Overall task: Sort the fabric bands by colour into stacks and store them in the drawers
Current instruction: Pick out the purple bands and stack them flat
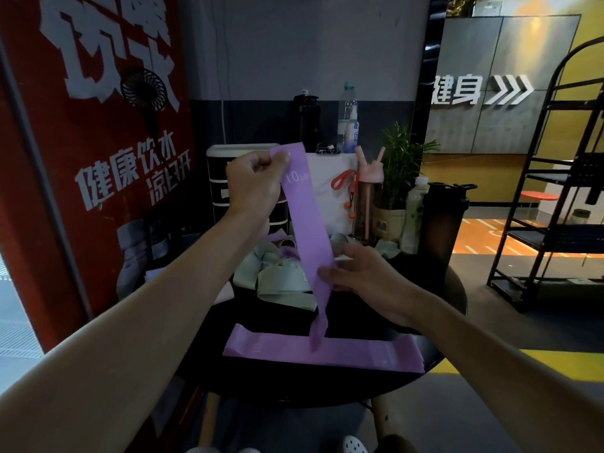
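Holding one purple band (pixel 304 223), two hands (pixel 255 183) (pixel 358 273)

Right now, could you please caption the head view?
Left hand and right hand hold a purple band over the purple stack.

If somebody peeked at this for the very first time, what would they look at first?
Most likely the long purple band held up in the middle, with the left hand pinching its top and the right hand holding it lower down. Next comes a second purple band lying flat on the near side of the black table, with a heap of pale green bands behind it.
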`<state>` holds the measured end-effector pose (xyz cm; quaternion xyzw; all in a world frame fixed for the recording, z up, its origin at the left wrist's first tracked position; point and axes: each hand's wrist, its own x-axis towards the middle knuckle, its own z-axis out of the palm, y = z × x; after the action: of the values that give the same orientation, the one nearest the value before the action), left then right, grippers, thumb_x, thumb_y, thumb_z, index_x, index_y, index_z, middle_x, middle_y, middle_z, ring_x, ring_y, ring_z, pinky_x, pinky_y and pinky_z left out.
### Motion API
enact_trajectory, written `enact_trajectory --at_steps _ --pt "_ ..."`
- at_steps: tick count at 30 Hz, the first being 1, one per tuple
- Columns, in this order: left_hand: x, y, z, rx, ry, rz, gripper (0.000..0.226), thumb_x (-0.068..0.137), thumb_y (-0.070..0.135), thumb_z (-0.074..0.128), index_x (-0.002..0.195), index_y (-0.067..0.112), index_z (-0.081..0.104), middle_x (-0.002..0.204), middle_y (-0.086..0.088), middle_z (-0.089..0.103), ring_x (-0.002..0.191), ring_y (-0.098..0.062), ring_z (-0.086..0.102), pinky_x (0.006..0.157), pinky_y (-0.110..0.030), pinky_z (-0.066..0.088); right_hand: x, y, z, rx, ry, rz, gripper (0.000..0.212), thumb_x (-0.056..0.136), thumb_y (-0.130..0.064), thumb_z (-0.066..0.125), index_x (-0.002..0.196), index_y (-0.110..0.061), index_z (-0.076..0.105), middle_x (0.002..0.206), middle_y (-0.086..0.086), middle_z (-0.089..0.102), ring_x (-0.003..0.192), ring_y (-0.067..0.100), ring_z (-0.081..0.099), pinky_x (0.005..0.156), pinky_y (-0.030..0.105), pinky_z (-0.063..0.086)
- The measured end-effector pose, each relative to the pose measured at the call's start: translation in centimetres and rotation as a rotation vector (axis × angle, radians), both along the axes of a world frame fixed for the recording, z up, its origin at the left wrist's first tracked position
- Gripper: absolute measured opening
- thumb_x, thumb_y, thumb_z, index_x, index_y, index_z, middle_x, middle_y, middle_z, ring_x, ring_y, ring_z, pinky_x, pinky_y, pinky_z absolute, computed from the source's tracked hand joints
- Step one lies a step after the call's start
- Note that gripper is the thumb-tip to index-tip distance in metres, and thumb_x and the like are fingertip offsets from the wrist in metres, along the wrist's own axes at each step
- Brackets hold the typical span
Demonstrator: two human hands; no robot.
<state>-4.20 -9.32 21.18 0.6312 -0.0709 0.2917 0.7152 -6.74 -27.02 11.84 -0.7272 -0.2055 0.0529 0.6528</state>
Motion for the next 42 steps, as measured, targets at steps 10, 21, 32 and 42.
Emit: enact_trajectory --at_steps 10,21,32,42 --pt "0.0 4.3 -4.0 -0.097 0.071 0.134 0.027 0.097 0.008 0.060 0.069 0.009 0.057 0.073 -0.005 0.059 0.070 -0.015 0.061 0.066 -0.029 0.057 -2.4 -5.7 -3.8 -0.129 0.084 -0.046 0.027 0.086 -0.016 0.070 0.112 -0.015 0.066 0.096 0.007 0.074 0.084 0.012 0.069 0.065 0.019 0.051" --pt "-3.6 7.0 -15.2 0.114 0.238 0.237 0.024 0.094 0.016 0.064 0.079 -0.002 0.059 0.074 -0.015 0.061 0.068 -0.024 0.062 0.068 -0.038 0.055 -2.9 -9.2 -7.3 -0.099 0.017 -0.484 0.009 0.090 -0.006 0.065 0.096 -0.012 0.064 0.078 0.007 0.068 0.059 0.003 0.058 0.051 0.013 0.044" --pt "-6.0 7.4 -21.3 0.651 0.177 0.339 0.025 0.087 0.013 0.068 0.069 0.009 0.051 0.078 -0.004 0.051 0.072 -0.014 0.050 0.065 -0.022 0.038 -3.0 -10.2 -11.0 -0.409 -0.231 -0.573 0.015 0.091 -0.003 0.062 0.093 -0.018 0.058 0.062 0.019 0.056 0.056 0.019 0.049 0.057 0.035 0.040" --pt "-6.0 7.4 -21.8 0.775 0.210 0.375 0.025 0.084 0.015 0.070 0.068 0.015 0.051 0.080 0.003 0.051 0.073 -0.012 0.051 0.065 -0.026 0.038 -3.2 -10.1 -11.9 -0.560 -0.321 -0.577 0.012 0.090 -0.004 0.063 0.091 -0.015 0.059 0.057 0.005 0.054 0.053 0.006 0.050 0.050 0.013 0.038"
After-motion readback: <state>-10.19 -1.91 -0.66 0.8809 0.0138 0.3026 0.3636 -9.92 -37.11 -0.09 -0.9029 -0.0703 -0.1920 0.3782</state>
